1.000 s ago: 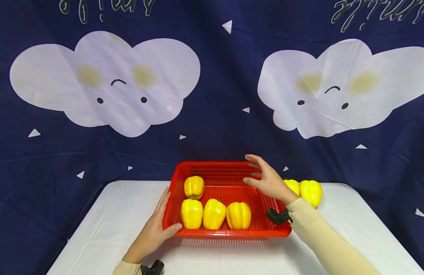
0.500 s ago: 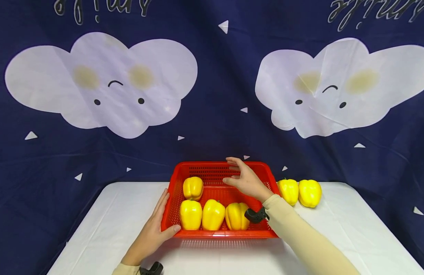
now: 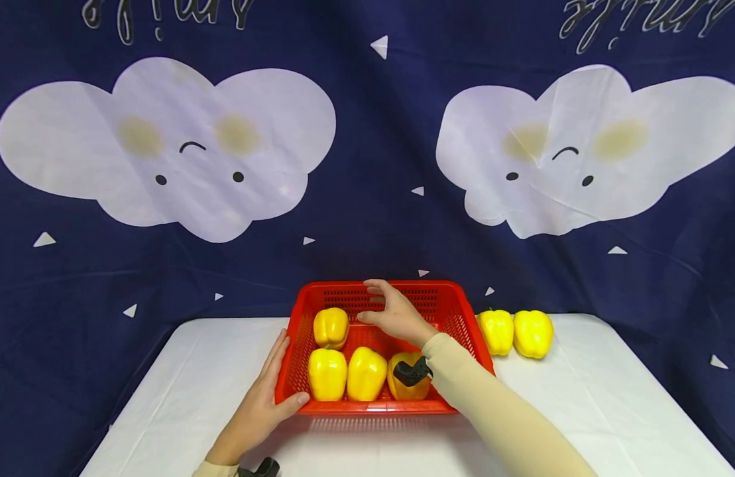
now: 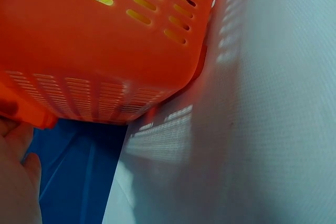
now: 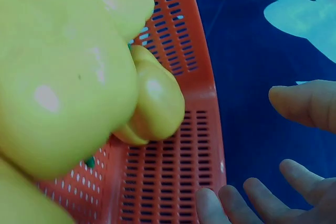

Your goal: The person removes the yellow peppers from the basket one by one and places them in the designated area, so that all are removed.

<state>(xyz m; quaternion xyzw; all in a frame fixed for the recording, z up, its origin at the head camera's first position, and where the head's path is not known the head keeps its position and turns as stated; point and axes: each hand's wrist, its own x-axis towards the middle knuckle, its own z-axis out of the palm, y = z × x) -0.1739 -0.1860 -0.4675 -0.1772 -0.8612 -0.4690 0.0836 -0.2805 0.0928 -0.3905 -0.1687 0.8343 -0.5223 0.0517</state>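
White counter [image 3: 158,397], red basket [image 3: 379,407] standing on it. Left hand [image 3: 256,401] lies straight-fingered against the basket's side, thumb at the rim; right hand [image 3: 397,317] hangs above it, fingers spread, holding nothing: best kept high, I'd judge, left bracing, clear of four yellow peppers [image 3: 367,375] inside, two others [image 3: 533,334] beside it
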